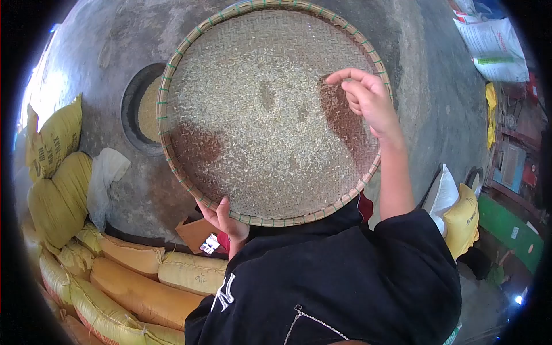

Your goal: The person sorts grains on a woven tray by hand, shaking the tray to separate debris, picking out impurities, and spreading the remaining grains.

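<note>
A round woven tray point(276, 221) with a green-stitched rim fills the upper middle of the view, with pale grains point(247, 103) scattered over its mesh. My left hand point(224, 219) grips the rim at the lower left, thumb on top and the other fingers underneath. Over the right part of the tray is my right hand point(362, 95), its index finger bent and its thumb close to it, the other fingers curled. Whether anything lies between those fingertips is too small to tell. A dark shadow falls on the grains beside this hand.
On the floor at the left stands a dark basin point(131, 118) holding grain. Filled yellow and orange sacks point(144, 284) lie at the lower left. More sacks point(462, 221) stand at the right, near a green panel point(509, 230). A white bag point(497, 49) is at the upper right.
</note>
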`<action>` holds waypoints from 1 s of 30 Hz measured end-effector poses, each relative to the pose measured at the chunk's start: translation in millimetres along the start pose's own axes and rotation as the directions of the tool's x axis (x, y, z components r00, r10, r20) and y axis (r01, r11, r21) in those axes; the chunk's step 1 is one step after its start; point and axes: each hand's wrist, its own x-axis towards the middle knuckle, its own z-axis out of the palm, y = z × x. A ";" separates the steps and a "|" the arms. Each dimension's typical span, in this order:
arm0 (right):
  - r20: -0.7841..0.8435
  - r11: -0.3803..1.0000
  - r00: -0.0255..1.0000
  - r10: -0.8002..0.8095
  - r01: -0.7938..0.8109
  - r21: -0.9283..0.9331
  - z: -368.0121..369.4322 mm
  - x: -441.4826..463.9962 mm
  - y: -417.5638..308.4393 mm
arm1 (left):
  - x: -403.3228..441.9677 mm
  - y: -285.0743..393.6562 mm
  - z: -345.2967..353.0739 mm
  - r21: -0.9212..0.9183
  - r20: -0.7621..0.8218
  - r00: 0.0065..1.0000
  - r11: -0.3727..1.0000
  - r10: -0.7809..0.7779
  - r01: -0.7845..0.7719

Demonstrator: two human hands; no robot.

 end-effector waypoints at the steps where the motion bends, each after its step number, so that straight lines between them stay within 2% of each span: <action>1: -0.006 1.000 1.000 0.000 0.000 0.001 0.3 -0.1 1.1 | -0.1 0.4 0.0 -0.029 -0.006 1.000 0.999 -0.016 0.016; 4: 0.067 0.998 0.997 0.025 -0.029 0.059 3.0 -1.6 2.5 | -0.4 1.4 1.0 -0.036 0.007 1.000 0.999 -0.018 0.018; 6: 0.212 0.964 0.970 0.122 -0.166 0.207 6.4 -7.0 1.3 | -0.6 1.3 0.8 -0.029 0.000 1.000 0.999 -0.029 0.029; 7: 0.211 0.963 0.970 0.123 -0.168 0.210 7.4 -10.2 3.4 | -0.5 1.6 0.2 -0.026 -0.011 0.999 0.999 -0.037 0.037; 8: 0.323 0.952 0.935 0.143 -0.219 0.212 8.1 -13.8 7.0 | -0.5 2.1 0.5 -0.022 -0.010 0.999 0.999 -0.037 0.037; 9: 0.430 0.941 0.888 0.160 -0.270 0.207 8.7 -17.7 11.0 | -0.6 2.6 1.3 -0.007 -0.009 1.000 1.000 -0.028 0.028; 10: 0.504 0.958 0.851 0.146 -0.249 0.143 8.0 -22.3 15.6 | -0.5 3.1 1.6 0.008 -0.008 1.000 1.000 -0.020 0.020; 11: 0.505 0.957 0.851 0.145 -0.250 0.145 6.0 -25.6 15.9 | -0.4 1.6 -0.5 0.010 -0.009 1.000 1.000 -0.018 0.018; 13: 0.673 0.973 0.713 0.197 -0.229 -0.042 0.8 -30.1 14.7 | -0.6 -2.4 -6.4 0.047 -0.048 0.998 0.998 -0.028 0.030; 15: 0.693 0.975 0.699 0.177 -0.220 -0.028 -3.7 -26.2 14.1 | -0.8 -1.1 -5.2 0.049 -0.051 0.998 0.998 -0.030 0.032; 17: 0.489 0.972 0.865 0.117 -0.201 0.123 -6.5 -18.4 10.8 | -1.0 -0.3 -2.8 0.047 -0.051 0.998 0.998 -0.031 0.034; 18: 0.395 0.939 0.902 0.175 -0.274 0.208 -4.9 -14.1 2.0 | -1.5 0.1 -1.5 0.043 -0.067 0.997 0.998 -0.040 0.043; 19: 0.397 0.939 0.901 0.174 -0.273 0.208 -4.1 -8.7 1.5 | -1.7 0.4 -0.9 0.039 -0.082 0.995 0.998 -0.048 0.052; 21: 0.386 0.863 0.920 0.067 -0.248 0.440 -2.3 0.3 0.7 | -1.7 -2.2 -2.7 0.043 -0.063 0.998 0.999 -0.026 0.029; 23: 0.372 0.871 0.924 0.086 -0.251 0.422 8.2 1.9 -0.3 | -1.4 -2.8 -2.9 0.048 -0.043 0.999 0.999 -0.004 0.006; 25: 0.359 0.940 0.927 0.107 -0.212 0.268 17.9 -2.1 -0.1 | -1.9 -3.2 -1.5 0.036 -0.063 0.998 0.999 -0.003 0.005; 27: 0.407 0.941 0.906 0.112 -0.229 0.249 19.8 -8.5 4.5 | -0.7 -2.8 -1.1 0.030 -0.044 0.999 1.000 0.004 -0.003; 29: 0.626 0.926 0.763 0.161 -0.336 0.172 21.8 -17.6 7.7 | 1.0 -3.1 -1.6 0.026 -0.025 1.000 1.000 0.011 -0.010; 30: 0.646 0.926 0.733 0.214 -0.362 0.104 24.2 -24.1 2.2 | 2.2 -3.9 -1.9 0.017 -0.006 1.000 1.000 0.025 -0.025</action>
